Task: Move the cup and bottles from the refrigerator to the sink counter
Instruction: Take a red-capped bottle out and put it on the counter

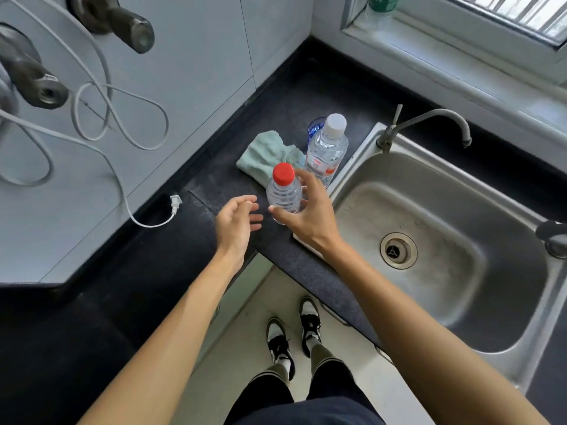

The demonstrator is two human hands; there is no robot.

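Note:
On the dark sink counter stands a clear bottle with a red cap, upright near the front edge. My right hand wraps its thumb and fingers around this bottle's lower body. My left hand hovers just left of it, fingers loosely curled, holding nothing. Behind stands a taller clear bottle with a white cap, right at the sink's edge. A blue cup peeks out behind that bottle, mostly hidden by it.
A pale green cloth lies crumpled left of the bottles. The steel sink with its tap fills the right. A white cable with a plug trails onto the counter at left. A green-labelled bottle stands on the windowsill.

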